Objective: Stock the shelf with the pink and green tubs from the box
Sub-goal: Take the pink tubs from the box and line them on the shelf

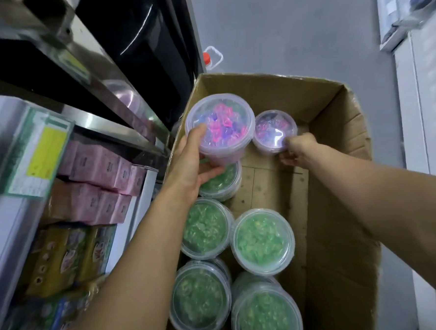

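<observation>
A big cardboard box (337,137) stands open on the floor beside the shelf. My left hand (195,161) grips a clear pink tub (220,124), lifted above the box near its left wall. A second, lower pink tub (273,130) sits at the far end of the box, and my right hand (296,148) clasps its near side. Several green tubs lie closer to me in the box, among them one in the middle (262,241) and one on its left (205,226). Another green tub (224,181) is partly hidden under my left hand.
The metal shelf unit (111,100) runs along the left, with a pale tub (126,99) on an upper level, pink packets (102,166) and yellow cartons (62,258) lower down. A white jug with a red cap (211,56) stands beyond the box. White cabinets (422,101) line the right.
</observation>
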Available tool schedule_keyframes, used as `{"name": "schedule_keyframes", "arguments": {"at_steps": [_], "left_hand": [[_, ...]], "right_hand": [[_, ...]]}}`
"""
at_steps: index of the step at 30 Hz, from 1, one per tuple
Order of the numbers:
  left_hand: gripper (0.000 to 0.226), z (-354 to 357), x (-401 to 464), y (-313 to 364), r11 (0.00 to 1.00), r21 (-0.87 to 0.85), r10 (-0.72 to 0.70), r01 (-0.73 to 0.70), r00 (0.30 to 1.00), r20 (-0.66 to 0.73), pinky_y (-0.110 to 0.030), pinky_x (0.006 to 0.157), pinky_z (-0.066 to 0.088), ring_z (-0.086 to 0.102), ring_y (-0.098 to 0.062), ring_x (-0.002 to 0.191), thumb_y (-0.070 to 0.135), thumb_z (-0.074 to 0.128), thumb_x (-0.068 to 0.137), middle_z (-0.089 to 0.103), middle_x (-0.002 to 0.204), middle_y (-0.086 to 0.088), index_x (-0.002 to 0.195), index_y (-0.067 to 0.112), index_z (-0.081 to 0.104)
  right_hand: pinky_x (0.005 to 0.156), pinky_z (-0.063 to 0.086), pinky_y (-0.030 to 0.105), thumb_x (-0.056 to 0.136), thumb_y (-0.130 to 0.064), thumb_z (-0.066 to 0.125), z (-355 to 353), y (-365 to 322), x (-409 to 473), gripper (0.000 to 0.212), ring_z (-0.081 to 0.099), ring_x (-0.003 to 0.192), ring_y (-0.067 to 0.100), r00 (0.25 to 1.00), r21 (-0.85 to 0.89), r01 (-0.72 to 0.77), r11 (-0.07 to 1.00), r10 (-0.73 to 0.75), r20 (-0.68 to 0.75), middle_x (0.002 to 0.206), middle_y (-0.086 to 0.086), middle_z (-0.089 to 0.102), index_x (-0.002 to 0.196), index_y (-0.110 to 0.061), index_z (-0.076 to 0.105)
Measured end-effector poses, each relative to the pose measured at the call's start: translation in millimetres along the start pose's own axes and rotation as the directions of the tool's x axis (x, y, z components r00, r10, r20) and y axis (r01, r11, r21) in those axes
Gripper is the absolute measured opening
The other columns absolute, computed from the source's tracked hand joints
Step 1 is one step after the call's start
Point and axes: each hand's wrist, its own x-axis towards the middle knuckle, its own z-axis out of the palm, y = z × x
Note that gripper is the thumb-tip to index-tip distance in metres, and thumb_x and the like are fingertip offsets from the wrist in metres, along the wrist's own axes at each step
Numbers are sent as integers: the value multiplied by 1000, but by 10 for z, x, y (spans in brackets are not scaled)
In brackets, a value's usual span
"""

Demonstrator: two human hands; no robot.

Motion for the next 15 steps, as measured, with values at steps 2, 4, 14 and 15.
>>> {"name": "schedule_keyframes", "arguments": {"at_steps": [2, 4, 14, 15], "left_hand": [[41, 2, -34, 0, 1000, -5, -7, 7, 1000, -20, -44, 80, 59, 61, -28, 109, 48, 58, 87, 59, 124, -5, 123, 30, 56], [43, -6, -109, 12, 999, -30, -30, 28, 999, -42, -44, 81, 58, 61, -28, 108, 48, 58, 86, 58, 125, -6, 125, 29, 54], [22, -88, -1215, -39, 965, -246, -120, 94, 988, -94, -44, 77, 58, 59, -31, 107, 39, 55, 89, 55, 124, -13, 107, 26, 56], [24, -102, -1370, -66, 960, -264, -121, 92, 988, -99, -45, 78, 58, 58, -32, 108, 38, 55, 89, 54, 125, -14, 109, 25, 56]], "right_hand": [[41, 45, 24, 91, -3, 51, -15, 3, -29, 48, 51, 61, 17, 998, -18, 44, 999, -44, -43, 98, 12, 56, 136, -13, 40], [33, 36, 17, 90, -3, 49, -51, 3, -115, 51, 48, 58, 15, 993, -28, 104, 994, -106, -55, 104, 13, 57, 139, -15, 40], [42, 26, 22, 89, -4, 44, -541, -91, -1294, 18, 34, 38, 11, 976, -42, 219, 975, -219, 20, 60, 10, 51, 81, -8, 59], [43, 25, 22, 89, -3, 45, -588, -88, -1474, 17, 33, 40, 12, 970, -52, 239, 970, -237, 44, 58, 11, 51, 79, -7, 58]]}}
